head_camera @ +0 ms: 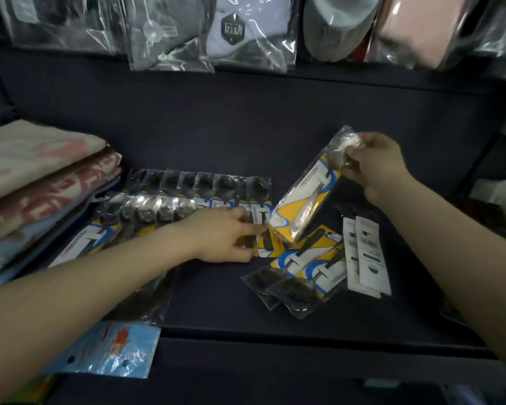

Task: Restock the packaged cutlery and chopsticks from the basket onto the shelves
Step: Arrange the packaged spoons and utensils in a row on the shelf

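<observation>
Several packaged spoons [187, 197] with yellow and blue cards lie overlapped in a row on the dark shelf [246, 127]. My left hand [222, 235] rests flat on the right end of that row, fingertips on the last pack. My right hand [374, 165] pinches the bowl end of one spoon pack [304, 197], which slants down to the left toward the row. Two more spoon packs [301, 273] lie crooked on the shelf in front of it. Beside them on the right lie two white chopstick packs [365, 255]. The basket is out of sight.
Folded towels [41, 185] are stacked at the shelf's left end. Bagged socks and clothing [240, 33] hang over the shelf from above. A light blue packet [108, 352] hangs off the front edge at lower left. More goods sit in shadow at the far right.
</observation>
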{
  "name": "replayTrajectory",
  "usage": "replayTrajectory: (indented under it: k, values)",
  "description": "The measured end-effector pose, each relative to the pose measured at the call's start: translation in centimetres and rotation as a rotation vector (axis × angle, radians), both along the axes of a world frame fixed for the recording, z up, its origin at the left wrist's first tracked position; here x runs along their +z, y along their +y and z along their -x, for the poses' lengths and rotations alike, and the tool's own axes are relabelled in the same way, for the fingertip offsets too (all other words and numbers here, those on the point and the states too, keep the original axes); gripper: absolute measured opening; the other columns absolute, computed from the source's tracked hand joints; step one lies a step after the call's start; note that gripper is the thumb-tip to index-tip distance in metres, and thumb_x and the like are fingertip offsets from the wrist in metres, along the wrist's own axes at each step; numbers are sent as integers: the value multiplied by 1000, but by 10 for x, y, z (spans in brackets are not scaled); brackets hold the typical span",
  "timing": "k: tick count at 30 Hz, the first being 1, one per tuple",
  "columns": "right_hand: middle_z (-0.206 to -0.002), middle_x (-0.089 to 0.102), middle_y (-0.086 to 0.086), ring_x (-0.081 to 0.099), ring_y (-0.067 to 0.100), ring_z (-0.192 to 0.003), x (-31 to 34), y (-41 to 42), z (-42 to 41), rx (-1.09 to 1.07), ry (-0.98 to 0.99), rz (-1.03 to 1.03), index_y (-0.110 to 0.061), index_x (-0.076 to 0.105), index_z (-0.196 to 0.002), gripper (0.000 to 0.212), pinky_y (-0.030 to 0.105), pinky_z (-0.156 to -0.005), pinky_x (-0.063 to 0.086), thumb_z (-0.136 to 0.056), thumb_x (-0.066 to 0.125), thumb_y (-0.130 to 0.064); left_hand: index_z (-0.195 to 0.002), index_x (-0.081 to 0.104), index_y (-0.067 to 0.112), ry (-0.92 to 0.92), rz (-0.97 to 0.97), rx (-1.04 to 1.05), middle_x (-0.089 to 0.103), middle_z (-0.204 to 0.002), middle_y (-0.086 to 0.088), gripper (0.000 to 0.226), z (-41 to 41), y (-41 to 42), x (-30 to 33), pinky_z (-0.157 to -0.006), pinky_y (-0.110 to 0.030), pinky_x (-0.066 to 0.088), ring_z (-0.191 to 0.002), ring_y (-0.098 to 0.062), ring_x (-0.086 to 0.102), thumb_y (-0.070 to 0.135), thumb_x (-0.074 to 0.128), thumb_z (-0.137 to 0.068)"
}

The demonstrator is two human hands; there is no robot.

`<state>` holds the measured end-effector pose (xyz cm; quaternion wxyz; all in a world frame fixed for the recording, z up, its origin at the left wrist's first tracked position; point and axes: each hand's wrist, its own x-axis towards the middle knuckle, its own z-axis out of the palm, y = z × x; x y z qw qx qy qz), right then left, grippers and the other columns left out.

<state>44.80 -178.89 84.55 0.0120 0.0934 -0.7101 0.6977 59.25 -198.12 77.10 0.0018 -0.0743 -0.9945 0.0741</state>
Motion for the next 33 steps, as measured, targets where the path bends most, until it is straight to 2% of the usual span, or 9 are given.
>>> replayTrajectory:
  k: [5,8,11,17,21,24,26,30,33]
  values:
    - [-101,62,7,63,14,-81,4,6,-25,136,-79,-11,-9,55,-117,27,23,-60,55,-92,50,-1,-137,34,32,-18,-170,7,41,-138,-1,68,-4,-6,9,-99,-35,41,-123,-24,45,62,32,-76]
    - [-97,64,9,66,14,-75,18,5,-45,252,1,49,-9,57,-104,18,19,-53,54,-91,51,1,-129,46,25,206,-718,14,50,-135,-1,54,-27,7,37,-105,-27,33,-123,-15,47,46,31,-83]
    - [-88,63,7,67,12,-68,25,-7,-69,361,59,65,-8,56,-98,13,21,-53,55,-89,53,1,-101,61,36,278,-1210,52,68,-101,5,30,-66,39,60,-82,-28,47,-90,-5,61,47,41,-82]
    - [-85,60,5,61,17,-69,11,-46,-95,497,287,-208,-10,58,-98,15,29,-59,57,-85,59,-1,-121,49,31,450,-1102,273,71,-84,-1,47,-111,54,31,-72,-43,52,-73,-17,65,34,56,-74]
    - [-71,55,3,47,10,-55,-20,-81,-93,630,270,-383,-8,62,-93,9,18,-47,42,-85,62,-4,-134,38,24,514,-742,403,56,-74,14,61,-135,39,-4,-64,-20,42,-64,0,52,17,65,-79]
    - [-68,51,7,46,13,-52,-40,-106,-87,668,140,-409,-5,60,-92,9,16,-39,43,-86,57,1,-126,51,21,531,-621,490,57,-82,7,48,-150,28,-10,-69,-21,42,-72,-6,53,10,62,-81]
    - [-73,52,9,50,15,-55,-48,-120,-83,706,23,-403,-7,58,-90,12,17,-40,45,-87,55,4,-117,59,19,523,-605,495,61,-95,2,33,-157,24,-11,-73,-19,43,-87,-13,59,23,56,-85]
    - [-85,53,8,53,14,-65,-61,-138,-79,716,-70,-434,-9,57,-104,19,18,-46,53,-88,56,1,-122,55,25,371,-470,441,55,-121,6,66,-165,20,-15,-87,-33,49,-105,-14,56,64,29,-75]
    - [-86,57,8,57,19,-62,-70,-141,-79,654,159,-689,-7,60,-106,19,36,-70,58,-88,57,-4,-123,55,23,297,-306,384,54,-126,4,74,-168,17,-21,-86,-32,51,-110,-17,55,71,30,-72]
